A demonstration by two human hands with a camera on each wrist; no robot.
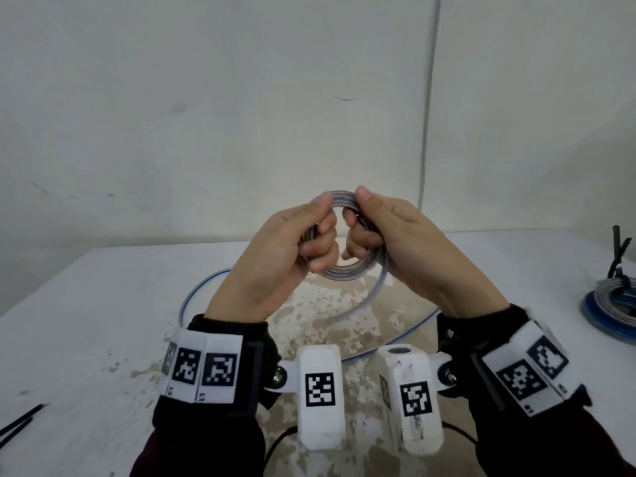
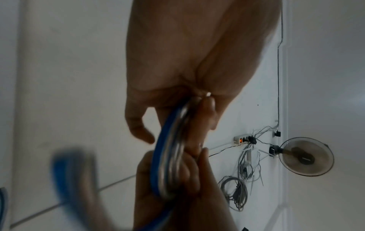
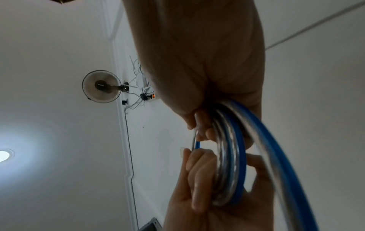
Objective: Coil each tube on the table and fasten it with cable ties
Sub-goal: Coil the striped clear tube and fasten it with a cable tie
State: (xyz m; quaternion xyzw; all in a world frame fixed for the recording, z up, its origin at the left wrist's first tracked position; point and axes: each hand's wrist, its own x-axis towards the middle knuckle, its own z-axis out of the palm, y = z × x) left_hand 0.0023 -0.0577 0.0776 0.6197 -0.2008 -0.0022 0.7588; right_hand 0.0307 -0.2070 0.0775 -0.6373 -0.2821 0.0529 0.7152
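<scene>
A clear tube with a blue stripe is wound into a small coil (image 1: 344, 270) held up above the table. My left hand (image 1: 296, 242) grips the coil's left side, fingers curled through the ring. My right hand (image 1: 382, 232) grips its right side, thumb on top. The wrist views show the coil (image 2: 168, 165) (image 3: 231, 164) clamped between both hands. The loose tail of the tube (image 1: 364, 304) drops from the coil and runs in a wide loop on the table (image 1: 86, 321) under my wrists. Black cable ties (image 1: 20, 421) lie at the near left edge.
A tied blue and clear coil (image 1: 612, 304) with black tie ends sticking up sits at the table's right edge. A pale wall rises behind the table. The wrist views look up at a ceiling fan (image 2: 306, 156) and wall wiring.
</scene>
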